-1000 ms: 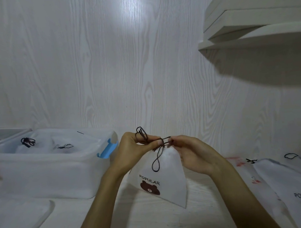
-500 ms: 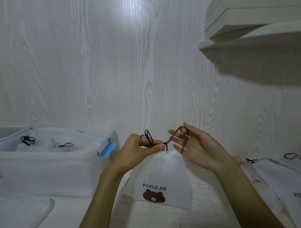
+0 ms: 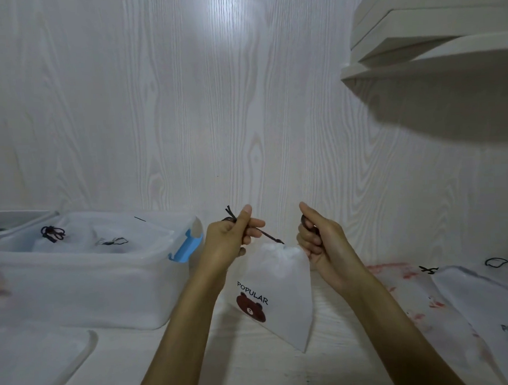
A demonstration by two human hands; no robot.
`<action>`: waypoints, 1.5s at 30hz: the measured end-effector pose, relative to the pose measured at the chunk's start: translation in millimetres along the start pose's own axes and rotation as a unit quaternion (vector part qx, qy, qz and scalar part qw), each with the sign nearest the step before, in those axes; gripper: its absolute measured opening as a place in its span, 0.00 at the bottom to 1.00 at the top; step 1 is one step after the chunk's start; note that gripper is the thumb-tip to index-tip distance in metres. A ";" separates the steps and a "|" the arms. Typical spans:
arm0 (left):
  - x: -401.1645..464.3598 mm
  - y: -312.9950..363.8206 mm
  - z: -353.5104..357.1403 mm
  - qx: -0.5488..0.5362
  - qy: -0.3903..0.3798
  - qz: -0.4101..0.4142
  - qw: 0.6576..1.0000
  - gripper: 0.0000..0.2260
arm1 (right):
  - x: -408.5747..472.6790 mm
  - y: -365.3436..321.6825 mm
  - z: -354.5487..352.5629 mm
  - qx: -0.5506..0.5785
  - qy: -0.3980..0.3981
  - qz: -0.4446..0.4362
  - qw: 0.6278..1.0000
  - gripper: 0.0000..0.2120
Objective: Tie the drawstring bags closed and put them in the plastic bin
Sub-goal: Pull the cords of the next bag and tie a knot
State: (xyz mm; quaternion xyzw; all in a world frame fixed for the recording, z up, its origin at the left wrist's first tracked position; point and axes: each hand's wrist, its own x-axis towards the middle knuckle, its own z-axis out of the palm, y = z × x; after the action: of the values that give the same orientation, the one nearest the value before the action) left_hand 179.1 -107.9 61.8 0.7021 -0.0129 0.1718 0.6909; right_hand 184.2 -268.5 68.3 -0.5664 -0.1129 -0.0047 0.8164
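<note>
Each pinching one end of the dark cord (image 3: 267, 235), the left hand (image 3: 228, 239) should pull toward 9 o'clock and the right hand (image 3: 320, 236) toward 3 o'clock evenly, so the knot tightens on the bag (image 3: 282, 286).

The location is an indoor packing station of a domestic or small-workshop type; the exact kind cannot be determined. The work surface (image 3: 253, 373) and the rear wall (image 3: 157, 109) are both finished in pale white woodgrain laminate. White shelves (image 3: 431, 33) are mounted at upper right. A translucent plastic bin (image 3: 86, 293) with a blue latch (image 3: 187, 246) stands at left. Flat printed drawstring bags (image 3: 481, 308) lie stacked at right.
</note>
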 end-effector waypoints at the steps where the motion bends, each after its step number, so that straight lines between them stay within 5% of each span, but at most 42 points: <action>1: 0.8 -1.1 0.5 -0.030 0.012 -0.019 0.999 0.15 | -0.6 -0.3 -0.3 -0.013 -0.002 0.002 1.000 0.20; 5: 2.8 -0.5 -0.2 -0.144 0.039 -0.071 0.986 0.14 | -2.0 0.3 -3.6 -0.086 -0.031 0.033 0.995 0.22; 8: 3.9 1.6 -6.7 -0.181 -0.011 -0.118 0.976 0.14 | -6.3 -4.5 -10.4 -0.203 -0.074 0.067 0.974 0.21; 12: 2.1 -3.6 -3.8 -0.232 -0.086 -0.197 0.949 0.17 | -13.6 -15.2 -8.9 -0.366 -0.138 0.112 0.913 0.16; 20: 1.6 -5.6 0.8 -0.237 -0.167 -0.230 0.929 0.15 | -8.2 -6.3 -6.5 -0.559 -0.106 0.082 0.818 0.27; 24: 2.8 -5.6 3.4 -0.183 -0.163 -0.213 0.946 0.19 | -8.3 -6.6 -6.3 -0.542 -0.091 0.036 0.835 0.27; 27: 1.1 0.0 0.0 -0.029 -0.174 -0.184 0.967 0.26 | -10.0 -7.5 -3.9 -0.512 -0.063 0.001 0.857 0.25; 30: -1.8 4.0 -4.7 0.110 -0.204 -0.136 0.963 0.21 | -12.2 -9.5 -1.7 -0.511 -0.058 -0.026 0.857 0.24; 36: -5.5 6.6 -1.4 0.095 -0.181 -0.067 0.977 0.10 | -14.8 -16.4 2.4 -0.527 -0.048 -0.056 0.847 0.19; 41: -9.1 11.4 -3.3 0.067 -0.166 -0.014 0.984 0.09 | -20.7 -38.1 -8.4 -0.404 -0.071 0.115 0.905 0.29; 45: -10.9 12.4 -8.5 0.123 -0.196 0.013 0.973 0.11 | -14.3 -41.9 -20.1 -0.512 -0.014 0.043 0.858 0.19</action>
State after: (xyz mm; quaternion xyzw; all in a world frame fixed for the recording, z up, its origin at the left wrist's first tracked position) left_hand 163.8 -102.6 70.9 0.8017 -0.1354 0.0401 0.5807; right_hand 168.2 -303.8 97.5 -0.9088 -0.0815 -0.0187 0.4087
